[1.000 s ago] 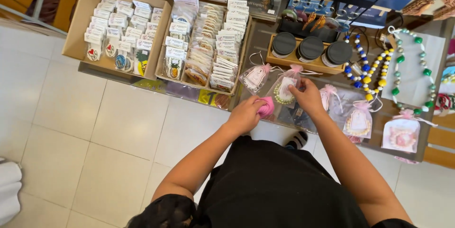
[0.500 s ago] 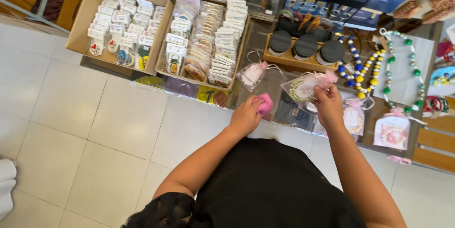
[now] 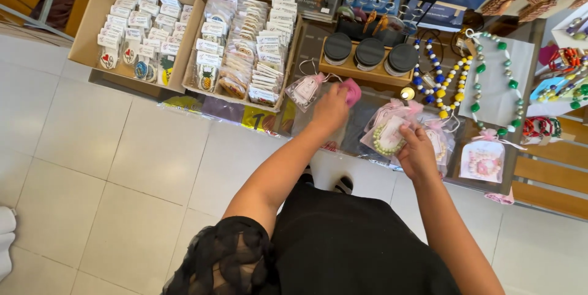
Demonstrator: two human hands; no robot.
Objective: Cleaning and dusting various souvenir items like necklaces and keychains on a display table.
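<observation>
Left hand (image 3: 331, 106) pinches a small pink piece (image 3: 352, 91) over the table (image 3: 315, 37), just beside a clear pouch (image 3: 306, 90). Right hand (image 3: 418, 148) grips a bagged bead bracelet (image 3: 387, 136) among other pouches; its drawstrings could snag neighbours and drag them off the edge.

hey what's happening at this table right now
A person stands at a display table of small crafts and jewellery. Their left hand holds a small pink object above the table; what it is cannot be told. Their right hand rests on a clear pouch with a pale bead bracelet. Around them lie more pouches, bead necklaces, three dark-lidded jars and cardboard boxes of packaged items.
</observation>
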